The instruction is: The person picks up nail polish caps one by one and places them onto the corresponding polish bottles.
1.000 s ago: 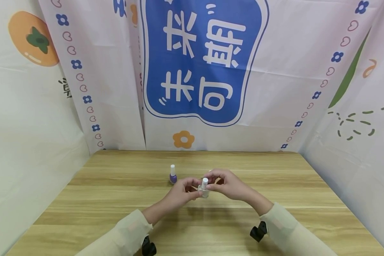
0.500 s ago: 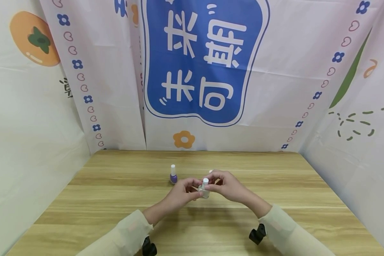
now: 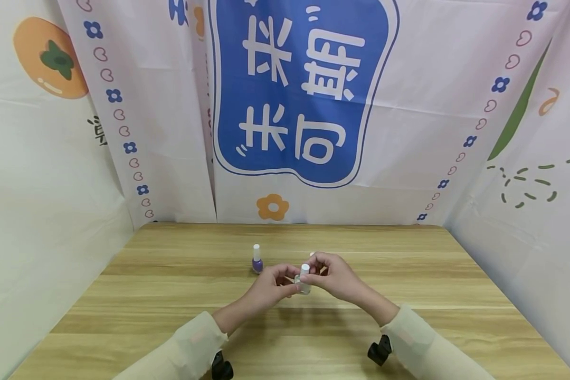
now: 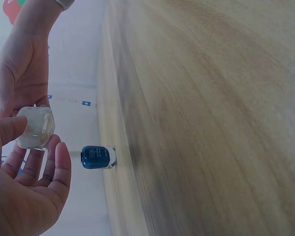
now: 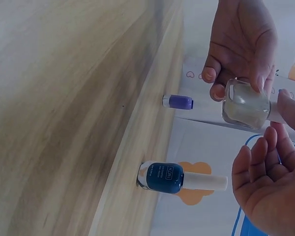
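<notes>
Above the table, my left hand point(image 3: 263, 290) pinches the glass body of a pale, clear nail polish bottle point(image 3: 303, 285) between thumb and fingers. From the other side my right hand point(image 3: 336, 275) grips its white cap point(image 3: 305, 269), which sits on the bottle. The right wrist view shows the bottle body point(image 5: 247, 104) held in the air, whitish inside. A purple nail polish bottle point(image 3: 257, 265) with a white cap stands on the table beyond my left hand. Behind my right hand stands a dark teal nail polish bottle point(image 5: 164, 177); in the head view that hand mostly hides it.
The wooden table point(image 3: 171, 295) reaches back to a printed cloth point(image 3: 247, 198) hanging behind it. Cloth walls rise on the left and right sides. A black wrist camera point(image 3: 221, 366) hangs below the left sleeve, another point(image 3: 379, 350) below the right.
My right hand and wrist have turned slightly at the cap, the forearm shifting a little to the left. My left hand and the bottle stay nearly in place.
</notes>
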{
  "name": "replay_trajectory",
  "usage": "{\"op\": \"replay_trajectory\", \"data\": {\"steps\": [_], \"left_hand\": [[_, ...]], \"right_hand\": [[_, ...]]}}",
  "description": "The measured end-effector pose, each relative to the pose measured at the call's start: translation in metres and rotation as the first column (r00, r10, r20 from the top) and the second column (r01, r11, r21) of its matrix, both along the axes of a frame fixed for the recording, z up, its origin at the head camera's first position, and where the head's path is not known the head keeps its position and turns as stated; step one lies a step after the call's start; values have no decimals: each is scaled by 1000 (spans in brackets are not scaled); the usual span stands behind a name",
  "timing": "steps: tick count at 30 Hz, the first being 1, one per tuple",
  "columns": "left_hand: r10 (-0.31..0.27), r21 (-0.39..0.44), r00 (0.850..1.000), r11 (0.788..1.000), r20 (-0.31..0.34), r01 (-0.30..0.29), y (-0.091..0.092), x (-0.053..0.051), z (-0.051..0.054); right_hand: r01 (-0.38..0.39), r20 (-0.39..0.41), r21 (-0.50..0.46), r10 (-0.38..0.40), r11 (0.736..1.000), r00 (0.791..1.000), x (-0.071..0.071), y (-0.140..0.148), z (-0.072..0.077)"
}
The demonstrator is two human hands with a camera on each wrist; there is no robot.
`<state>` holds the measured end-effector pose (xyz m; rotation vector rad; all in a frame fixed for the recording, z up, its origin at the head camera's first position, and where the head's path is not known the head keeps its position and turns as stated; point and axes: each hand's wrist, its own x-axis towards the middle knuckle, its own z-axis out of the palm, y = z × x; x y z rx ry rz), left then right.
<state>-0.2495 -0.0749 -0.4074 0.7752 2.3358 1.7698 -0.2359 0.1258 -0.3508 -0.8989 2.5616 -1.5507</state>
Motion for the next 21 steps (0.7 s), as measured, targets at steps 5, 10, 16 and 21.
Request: {"op": "replay_trajectory", "data": {"steps": [5,10,16,21], "left_hand": [[-8,11,1000,1000,-5,8,1,-1,-1],[0,7,1000,1000,5,0,1,-1,0],[7,-12,1000,1000,21,-7,0,0,2],[0,-15,1000,1000,22,0,-1,0,3]], "right_hand": [[19,-9,8,-19,1000,1000,2,-3,-1],[10,-2,16,-10,1000,1000,-6,-1,-7],[-37,17,22,36,999,999,-28,11,-23],[-155,-8,38,155,987,988,-34,17,-23]]}}
